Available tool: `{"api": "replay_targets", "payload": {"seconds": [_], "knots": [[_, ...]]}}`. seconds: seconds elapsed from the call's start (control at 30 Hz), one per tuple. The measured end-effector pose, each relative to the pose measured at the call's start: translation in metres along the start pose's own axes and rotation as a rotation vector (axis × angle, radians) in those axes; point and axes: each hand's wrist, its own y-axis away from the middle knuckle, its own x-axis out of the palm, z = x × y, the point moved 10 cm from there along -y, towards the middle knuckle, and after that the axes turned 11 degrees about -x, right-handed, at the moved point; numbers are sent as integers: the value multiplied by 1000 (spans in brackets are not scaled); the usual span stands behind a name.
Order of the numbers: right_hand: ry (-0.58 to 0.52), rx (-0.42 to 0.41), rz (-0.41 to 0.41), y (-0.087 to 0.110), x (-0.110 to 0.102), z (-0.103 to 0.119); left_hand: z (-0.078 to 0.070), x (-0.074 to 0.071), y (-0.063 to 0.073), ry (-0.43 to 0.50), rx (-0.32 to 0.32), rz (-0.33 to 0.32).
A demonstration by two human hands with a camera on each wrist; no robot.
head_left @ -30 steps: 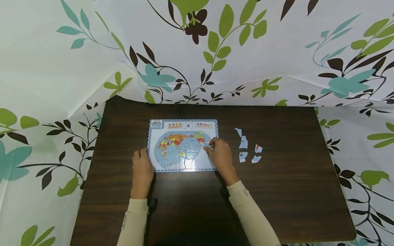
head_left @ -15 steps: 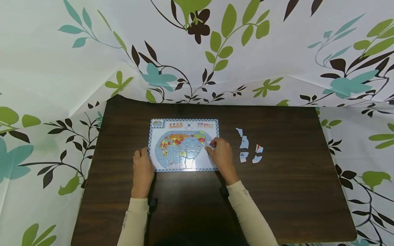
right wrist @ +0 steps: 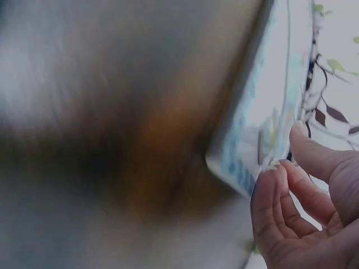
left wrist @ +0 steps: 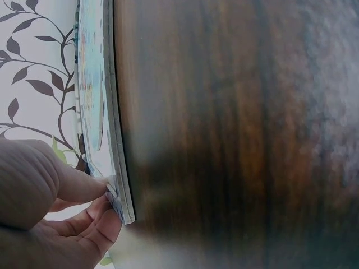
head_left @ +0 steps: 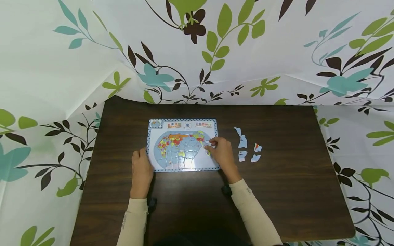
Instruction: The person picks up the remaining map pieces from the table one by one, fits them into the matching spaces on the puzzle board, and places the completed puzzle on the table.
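A world map jigsaw puzzle (head_left: 191, 165) in a white board with a blue dotted border lies on the dark table. My left hand (head_left: 142, 172) holds the board's left side; in the left wrist view its thumb (left wrist: 84, 186) and fingertips meet at the board's corner. My right hand (head_left: 224, 153) is over the map's right part, thumb and fingers bent around a small puzzle piece (head_left: 208, 153) with a green and yellow patch. In the right wrist view the thumb (right wrist: 305, 147) stands a little apart from the other fingers, and the piece is partly hidden.
Several loose puzzle pieces lie right of the board, among them a light blue piece (head_left: 243, 141) and one with a red stripe (head_left: 257, 148). A leaf-patterned sheet (head_left: 184, 51) hangs behind the wooden table (head_left: 292, 171) and at its sides.
The right hand's fingers shift slightly at the map, and more of the green and yellow piece shows below the thumb. The left hand stays at the board's side.
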Motion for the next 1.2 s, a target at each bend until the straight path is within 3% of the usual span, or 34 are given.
{"api": "replay_targets", "payload": {"seconds": [0.47,0.73,1.0,1.2], "knots": [[22,-5,-150,-22,-92,-23,0,-1,1,10,-9,10],[31,71,-145,-21,-122,-49,1,2,0,12,-9,30],[71,126,-66,-17,-124,-75,0,1,0,7,0,29],[118,125,123,-12,-101,-90,-1,0,1,-3,-7,26]]}}
